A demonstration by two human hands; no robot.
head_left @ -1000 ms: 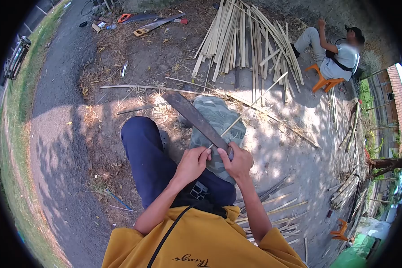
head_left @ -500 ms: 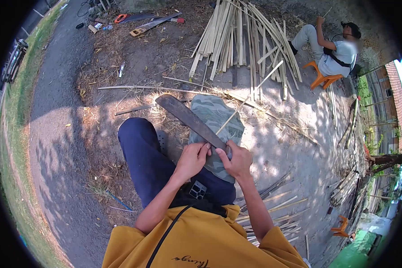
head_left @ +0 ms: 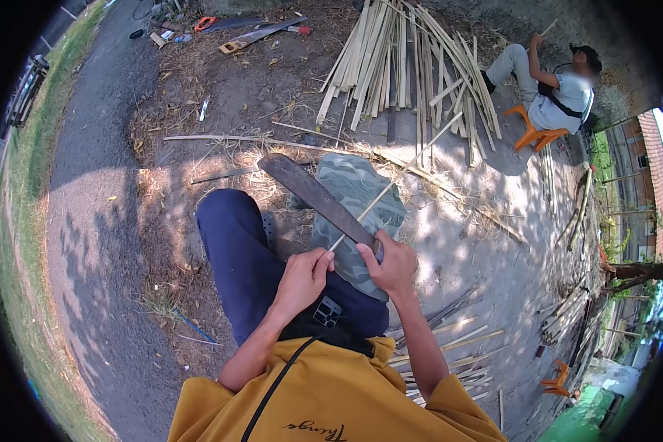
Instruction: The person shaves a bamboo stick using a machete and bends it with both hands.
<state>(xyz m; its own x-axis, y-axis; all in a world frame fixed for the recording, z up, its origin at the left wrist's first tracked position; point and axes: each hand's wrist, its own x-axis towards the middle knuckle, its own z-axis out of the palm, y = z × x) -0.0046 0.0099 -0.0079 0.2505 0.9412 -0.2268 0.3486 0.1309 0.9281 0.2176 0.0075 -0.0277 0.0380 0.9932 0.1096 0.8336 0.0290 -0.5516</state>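
Observation:
My right hand (head_left: 392, 264) is closed on the grip end of a machete (head_left: 313, 193), its broad dark blade slanting up and to the left. My left hand (head_left: 303, 278) pinches the near end of a thin bamboo strip (head_left: 385, 190). The strip passes by the blade close to my right hand and points away to the upper right. A camouflage cloth (head_left: 346, 174) covers my right leg beneath blade and strip. Fingers hide the machete's handle.
A pile of split strips (head_left: 379, 62) lies ahead. Handsaws (head_left: 261, 35) rest on the dirt at the upper left. Another person (head_left: 560, 96) sits on an orange stool (head_left: 534, 134) at the upper right. More strips (head_left: 457, 350) lie by my right side.
My left hand has moved back and left, away from the blade, drawing the strip toward me. More of the strip shows below the blade. The machete and right hand stay nearly still.

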